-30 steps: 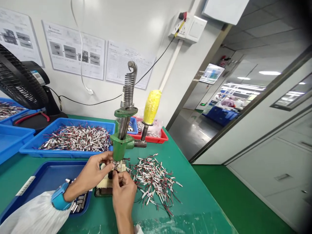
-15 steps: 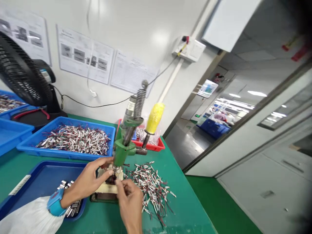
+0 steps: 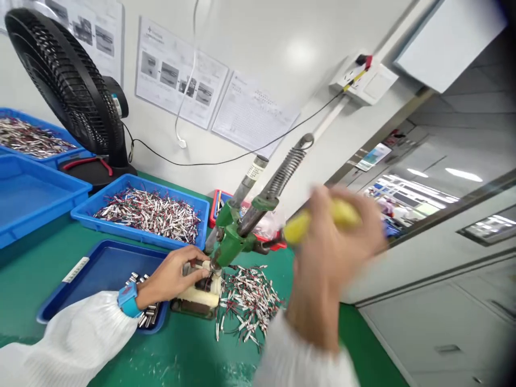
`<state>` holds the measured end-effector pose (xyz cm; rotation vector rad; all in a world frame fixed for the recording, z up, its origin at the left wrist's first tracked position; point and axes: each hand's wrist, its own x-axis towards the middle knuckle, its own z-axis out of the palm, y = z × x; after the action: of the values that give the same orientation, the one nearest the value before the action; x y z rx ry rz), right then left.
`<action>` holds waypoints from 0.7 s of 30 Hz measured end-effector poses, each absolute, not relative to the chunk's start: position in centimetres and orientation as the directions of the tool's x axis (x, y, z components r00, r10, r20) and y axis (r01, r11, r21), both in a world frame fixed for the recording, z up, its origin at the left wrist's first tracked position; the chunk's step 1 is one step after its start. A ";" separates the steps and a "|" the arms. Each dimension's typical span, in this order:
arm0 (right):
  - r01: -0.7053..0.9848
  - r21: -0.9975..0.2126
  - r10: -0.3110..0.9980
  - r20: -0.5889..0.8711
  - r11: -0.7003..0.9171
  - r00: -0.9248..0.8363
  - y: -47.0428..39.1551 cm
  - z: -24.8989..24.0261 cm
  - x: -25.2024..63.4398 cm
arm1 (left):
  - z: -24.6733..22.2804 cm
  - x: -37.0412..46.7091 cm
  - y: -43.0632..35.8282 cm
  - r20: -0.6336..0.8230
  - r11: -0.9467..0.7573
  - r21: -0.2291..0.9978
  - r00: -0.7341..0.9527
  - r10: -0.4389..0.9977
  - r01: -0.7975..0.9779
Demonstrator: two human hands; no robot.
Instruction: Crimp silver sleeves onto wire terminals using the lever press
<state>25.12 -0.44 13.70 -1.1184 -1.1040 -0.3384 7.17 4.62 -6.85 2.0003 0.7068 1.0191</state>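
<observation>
A green hand press [image 3: 234, 239] with a coiled spring stands on the bench. My right hand [image 3: 334, 242], blurred by motion, is wrapped round the yellow grip of its lever handle [image 3: 296, 228]. At the foot of the press, my left hand [image 3: 181, 274] has thumb and fingers closed by the pale fixture [image 3: 201, 295], beneath the ram. What those fingers pinch is hidden. Just right of the base lies a loose pile of small silver parts with thin dark red wires [image 3: 252, 301]. Left of it, bare silver cylinders [image 3: 150, 316] lie in a dark blue tray [image 3: 105, 258], partly behind my left forearm.
A blue bin [image 3: 141, 239] full of wired parts stands behind the tray. More blue bins [image 3: 40, 188] and a black fan [image 3: 68, 80] are at the left. A red tray [image 3: 213, 207] sits behind the press. A cable [image 3: 209, 164] runs along the wall to a socket.
My right hand has left the fixture and gone up and right to the lever, gripping its yellow handle. My left hand stays at the fixture. The camera view has shifted left.
</observation>
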 end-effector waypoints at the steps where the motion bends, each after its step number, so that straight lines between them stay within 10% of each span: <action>1: 0.652 -0.563 0.174 0.808 0.508 0.563 -1.9 12.9 24.0 | -6.9 7.2 4.6 0.415 -0.547 0.829 0.528 0.741 0.117; 3: 0.641 -0.573 0.095 0.778 0.510 0.620 -3.9 11.8 23.2 | -7.0 7.2 4.6 0.415 -0.536 0.838 0.521 0.746 0.102; 8: 0.627 -0.654 0.375 0.757 0.424 0.535 -2.9 8.6 28.9 | -7.0 7.3 4.9 0.401 -0.532 0.836 0.509 0.762 0.138; 14: 0.845 -0.517 0.770 0.483 -0.133 0.417 0.5 -6.2 34.6 | -7.2 7.4 4.8 0.380 -0.520 0.840 0.512 0.770 0.158; 21: 0.867 -0.485 0.801 0.470 -0.116 0.370 1.3 -11.8 34.3 | -7.0 7.4 4.8 0.385 -0.542 0.816 0.510 0.769 0.202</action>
<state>34.29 1.34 -11.80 -1.9223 -1.4426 -0.1182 7.36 4.77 -7.00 2.0258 0.7919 0.9960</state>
